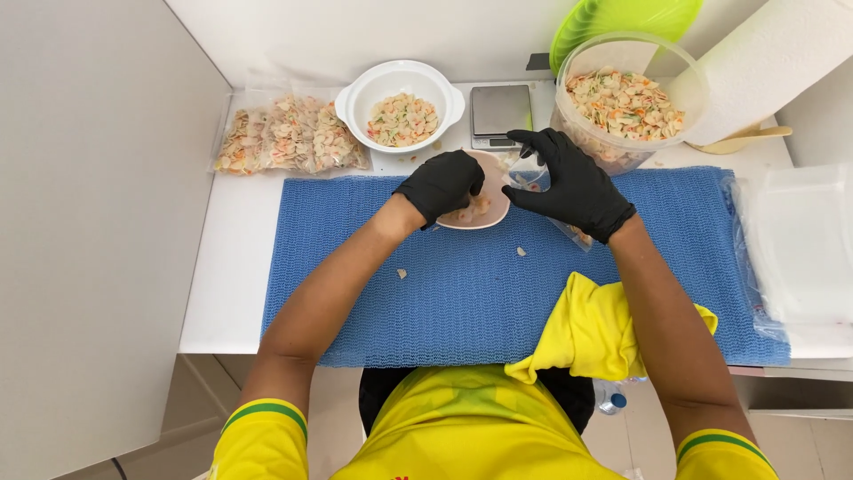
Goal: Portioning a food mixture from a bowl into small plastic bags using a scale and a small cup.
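White table [240,249] w/ blue mat [462,293] | L hand [441,185] gloved, curled, gripping pink bowl [484,212] | R hand [573,182] fingers arched, pinching clear bag [542,182] open beside bowl

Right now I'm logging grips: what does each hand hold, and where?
Left hand grips the small pink bowl by its left rim; right hand pinches the clear plastic bag at its top edge.

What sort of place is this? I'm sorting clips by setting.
Probably a home or small workshop food-packing station: a digital scale, a large clear tub of coloured pasta shells, filled clear bags and a blue mat on a white table.
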